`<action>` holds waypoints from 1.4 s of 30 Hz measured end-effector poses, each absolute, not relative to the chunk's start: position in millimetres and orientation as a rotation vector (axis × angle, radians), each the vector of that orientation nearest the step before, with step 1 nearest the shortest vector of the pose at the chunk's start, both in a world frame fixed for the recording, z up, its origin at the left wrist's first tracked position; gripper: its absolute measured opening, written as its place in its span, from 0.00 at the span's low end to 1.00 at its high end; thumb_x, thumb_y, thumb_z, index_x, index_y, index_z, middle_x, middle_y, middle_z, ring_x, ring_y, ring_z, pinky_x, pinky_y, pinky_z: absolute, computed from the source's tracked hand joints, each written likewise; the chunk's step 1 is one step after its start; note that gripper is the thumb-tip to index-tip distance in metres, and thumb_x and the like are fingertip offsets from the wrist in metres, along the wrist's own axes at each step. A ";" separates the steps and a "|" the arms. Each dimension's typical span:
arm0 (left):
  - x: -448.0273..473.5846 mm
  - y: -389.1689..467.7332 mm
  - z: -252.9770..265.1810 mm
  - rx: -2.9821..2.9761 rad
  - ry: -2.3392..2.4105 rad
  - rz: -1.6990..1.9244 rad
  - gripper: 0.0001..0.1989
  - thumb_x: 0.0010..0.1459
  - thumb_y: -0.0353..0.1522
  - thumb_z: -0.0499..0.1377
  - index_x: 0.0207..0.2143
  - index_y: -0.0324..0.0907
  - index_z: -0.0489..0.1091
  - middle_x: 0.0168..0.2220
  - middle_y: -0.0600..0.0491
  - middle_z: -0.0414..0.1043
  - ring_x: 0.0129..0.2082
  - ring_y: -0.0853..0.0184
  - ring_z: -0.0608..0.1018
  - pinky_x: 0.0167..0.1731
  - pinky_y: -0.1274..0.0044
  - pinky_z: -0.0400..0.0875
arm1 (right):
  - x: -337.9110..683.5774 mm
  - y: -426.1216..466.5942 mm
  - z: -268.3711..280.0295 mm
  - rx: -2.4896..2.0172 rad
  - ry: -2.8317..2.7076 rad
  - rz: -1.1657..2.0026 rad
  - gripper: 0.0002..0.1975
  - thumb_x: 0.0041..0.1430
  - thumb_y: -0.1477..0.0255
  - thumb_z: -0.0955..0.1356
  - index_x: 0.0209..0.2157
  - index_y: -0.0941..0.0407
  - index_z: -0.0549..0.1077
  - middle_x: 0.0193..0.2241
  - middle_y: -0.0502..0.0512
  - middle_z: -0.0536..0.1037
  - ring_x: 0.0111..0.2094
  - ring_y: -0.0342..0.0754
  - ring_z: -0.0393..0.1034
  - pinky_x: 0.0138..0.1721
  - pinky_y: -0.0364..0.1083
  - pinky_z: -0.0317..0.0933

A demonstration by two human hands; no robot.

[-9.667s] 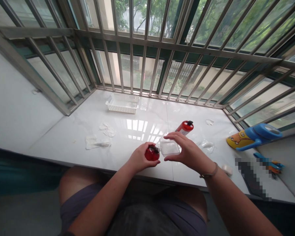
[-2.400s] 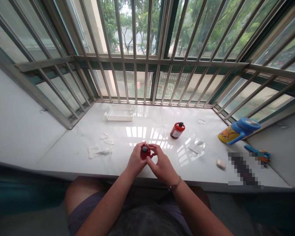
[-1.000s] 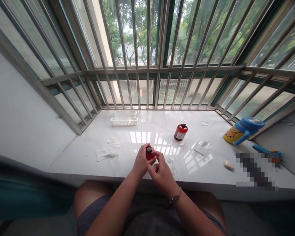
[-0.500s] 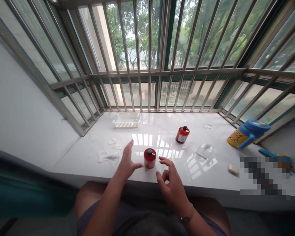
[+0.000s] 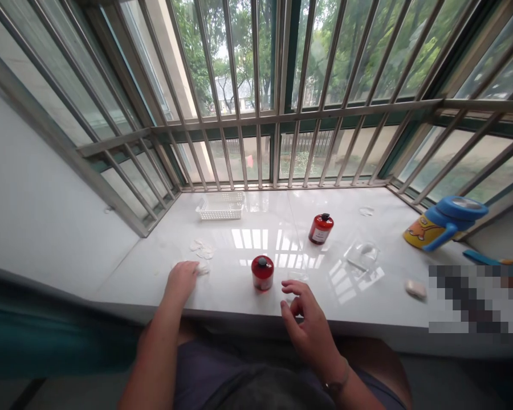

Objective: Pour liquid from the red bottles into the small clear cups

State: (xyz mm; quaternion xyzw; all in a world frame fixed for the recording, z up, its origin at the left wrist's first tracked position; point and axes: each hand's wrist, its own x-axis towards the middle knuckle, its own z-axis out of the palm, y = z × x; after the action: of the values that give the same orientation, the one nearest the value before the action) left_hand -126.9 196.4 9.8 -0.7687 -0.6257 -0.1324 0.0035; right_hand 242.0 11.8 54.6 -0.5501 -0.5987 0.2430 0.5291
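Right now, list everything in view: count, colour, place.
Near bottle: one, red, centre front
Far bottle: one, red, behind it, right
Crumpled scraps: two, white, left
Thin scrap: one, white, right rear
Basket: one, white, left rear
Clear packaging: one, transparent, right
Block: one, pale pink, right front
Mug: one, blue-yellow, far right
Strap-like item: one, blue and orange, far right
Pixelated patch: one, mostly dark, far right
Counter: one, white, underneath
Window bars: many, grey, behind
Cloth: one, teal, lower left
Left hand: one, over nearer scrap
Right hand: one, right of near bottle
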 end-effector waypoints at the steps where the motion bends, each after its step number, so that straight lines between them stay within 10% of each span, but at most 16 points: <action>1: -125.7 195.8 10.3 -2.416 -1.956 -0.429 0.12 0.60 0.26 0.60 0.45 0.42 0.78 0.48 0.43 0.83 0.52 0.48 0.81 0.57 0.60 0.73 | 243.3 11.3 53.9 -1.311 -1.441 0.578 0.10 0.71 0.69 0.66 0.52 0.50 0.70 0.58 0.59 0.74 0.24 0.40 0.65 0.33 0.48 0.72; 13: -82.0 169.0 52.6 -2.335 -1.818 -1.152 0.14 0.65 0.36 0.60 0.51 0.43 0.73 0.50 0.46 0.80 0.54 0.53 0.80 0.58 0.61 0.76 | 247.3 9.0 54.3 -1.295 -1.477 0.567 0.08 0.71 0.70 0.66 0.50 0.51 0.72 0.55 0.60 0.75 0.26 0.41 0.68 0.36 0.48 0.74; 21: 43.5 91.3 122.3 -2.885 -1.007 -1.514 0.17 0.64 0.26 0.63 0.54 0.45 0.72 0.51 0.45 0.77 0.55 0.56 0.78 0.55 0.63 0.77 | 244.0 7.5 72.2 -1.240 -1.398 0.676 0.20 0.69 0.65 0.72 0.60 0.47 0.70 0.49 0.55 0.77 0.35 0.46 0.75 0.36 0.46 0.75; 42: 119.5 75.1 40.3 -3.023 -1.120 -1.322 0.27 0.71 0.32 0.58 0.70 0.48 0.60 0.62 0.41 0.74 0.63 0.50 0.77 0.64 0.52 0.73 | 315.8 20.3 71.4 -1.587 -1.311 0.301 0.13 0.68 0.60 0.71 0.50 0.51 0.77 0.40 0.55 0.80 0.34 0.50 0.74 0.39 0.51 0.72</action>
State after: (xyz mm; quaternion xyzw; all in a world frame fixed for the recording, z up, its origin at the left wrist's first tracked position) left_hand 119.5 75.1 40.3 -0.8549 -0.3167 -0.3738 -0.1705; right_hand 315.8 20.3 71.4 -0.6580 -0.5436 0.1248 0.5060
